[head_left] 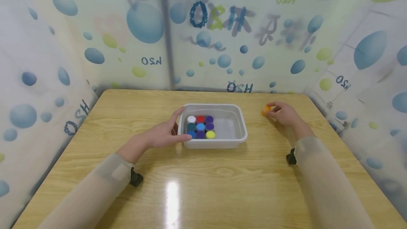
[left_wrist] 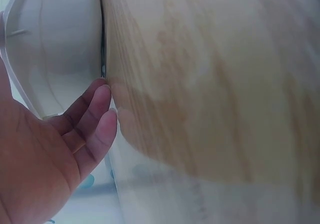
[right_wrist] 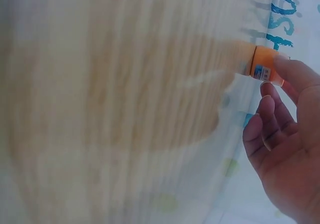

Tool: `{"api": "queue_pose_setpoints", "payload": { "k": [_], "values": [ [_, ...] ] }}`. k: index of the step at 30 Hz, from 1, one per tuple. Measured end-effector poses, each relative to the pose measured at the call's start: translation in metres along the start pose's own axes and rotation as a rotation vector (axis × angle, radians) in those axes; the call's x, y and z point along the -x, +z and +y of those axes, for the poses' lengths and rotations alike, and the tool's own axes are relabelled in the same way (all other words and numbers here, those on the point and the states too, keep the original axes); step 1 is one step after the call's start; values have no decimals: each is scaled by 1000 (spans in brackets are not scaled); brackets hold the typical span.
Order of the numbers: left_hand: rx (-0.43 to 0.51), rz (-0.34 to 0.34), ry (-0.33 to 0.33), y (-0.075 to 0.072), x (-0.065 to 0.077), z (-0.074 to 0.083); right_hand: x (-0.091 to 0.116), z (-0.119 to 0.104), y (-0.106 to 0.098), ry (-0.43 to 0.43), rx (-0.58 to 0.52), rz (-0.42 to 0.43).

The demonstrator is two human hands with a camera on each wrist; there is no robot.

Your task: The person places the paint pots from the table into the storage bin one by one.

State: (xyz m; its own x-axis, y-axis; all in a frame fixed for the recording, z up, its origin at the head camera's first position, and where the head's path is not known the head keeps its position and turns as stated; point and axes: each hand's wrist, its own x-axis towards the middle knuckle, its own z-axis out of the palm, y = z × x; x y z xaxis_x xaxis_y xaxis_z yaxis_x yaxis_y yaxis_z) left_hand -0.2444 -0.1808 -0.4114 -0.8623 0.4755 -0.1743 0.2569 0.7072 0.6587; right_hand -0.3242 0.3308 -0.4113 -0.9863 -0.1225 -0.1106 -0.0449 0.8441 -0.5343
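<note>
A grey-white plastic bin (head_left: 227,144) sits mid-table with several small round jars in its left part, their tops white, red, purple, teal, blue and yellow. My left hand (head_left: 162,133) holds the bin's left end, thumb over the near rim and index finger along the far-left corner. In the left wrist view its other fingers (left_wrist: 102,129) curl beside the bin wall, close to the tabletop. To the right of the bin, my right hand (head_left: 284,114) pinches a small orange jar (head_left: 265,111) between thumb and fingers. The right wrist view shows a printed label on this jar (right_wrist: 265,63), which stands at the table surface.
The wooden table (head_left: 203,186) runs back to a patterned wall (head_left: 203,63), with similar walls at both sides. The bin's right half shows its bare floor (head_left: 227,124). Dark wrist cameras (head_left: 136,177) sit under both sleeves.
</note>
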Motion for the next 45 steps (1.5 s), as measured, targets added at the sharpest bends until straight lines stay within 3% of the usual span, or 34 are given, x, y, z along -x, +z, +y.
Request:
{"api": "queue_pose_setpoints", "payload": {
  "k": [14, 19, 27, 38, 45],
  "values": [
    [8, -13, -12, 0, 0, 2, 24, -17, 0, -99, -28, 58],
    [4, -12, -3, -1, 0, 3, 32, -36, -6, -150, -76, 110],
    [-4, -9, 4, -3, 0, 4, 42, -84, -4, -257, -147, 124],
    [-8, -6, 5, -2, 0, 3, 35, -137, 27, -371, -168, 53],
    [11, -9, 9, -1, 2, 3, 25, -155, 52, -417, -223, 14]
  ]
}}
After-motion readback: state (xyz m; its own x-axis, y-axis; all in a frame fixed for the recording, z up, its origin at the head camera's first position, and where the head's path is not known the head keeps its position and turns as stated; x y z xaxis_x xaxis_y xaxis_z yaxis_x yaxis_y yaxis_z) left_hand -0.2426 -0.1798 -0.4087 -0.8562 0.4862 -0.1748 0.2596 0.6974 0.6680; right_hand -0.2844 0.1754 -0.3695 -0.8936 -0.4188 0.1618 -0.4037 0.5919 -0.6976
